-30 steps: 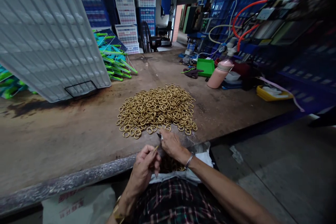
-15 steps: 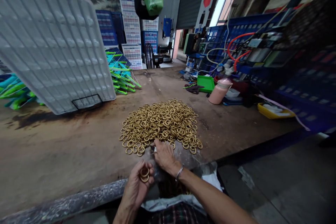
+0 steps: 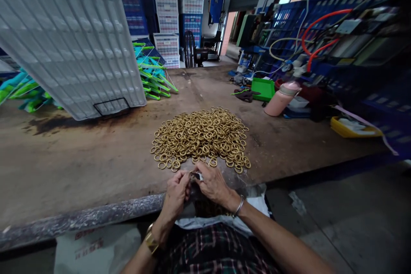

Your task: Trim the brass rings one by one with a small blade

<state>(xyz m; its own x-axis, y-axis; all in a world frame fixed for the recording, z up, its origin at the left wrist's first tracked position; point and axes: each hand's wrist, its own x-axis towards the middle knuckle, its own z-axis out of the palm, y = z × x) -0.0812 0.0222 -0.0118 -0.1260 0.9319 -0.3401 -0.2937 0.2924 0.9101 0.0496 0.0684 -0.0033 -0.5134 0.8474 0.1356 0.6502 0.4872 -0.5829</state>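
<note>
A broad heap of gold-coloured rings [image 3: 202, 132] lies on the worktable. Just in front of it, at the table's near edge, my two hands meet. My left hand [image 3: 176, 190] is closed, fingertips pinched on a ring whose edge barely shows; any other rings in the palm are hidden. Closed too, my right hand [image 3: 214, 183] grips a small dark-and-white tool [image 3: 197, 176], its tip against the ring at the left fingertips. The tool's exact kind is too small to make out.
A ribbed translucent plastic bin [image 3: 77, 47] stands tilted at left, with green and turquoise hangers [image 3: 154, 72] behind. At right are a pink bottle [image 3: 282, 99], a green tray [image 3: 262, 89] and a yellow tray [image 3: 355, 128]. An open bag [image 3: 205, 221] sits below the table edge.
My left hand has moved up and right to meet the right hand, and its fingers have turned over, hiding the rings seen in it. The view has tilted down.
</note>
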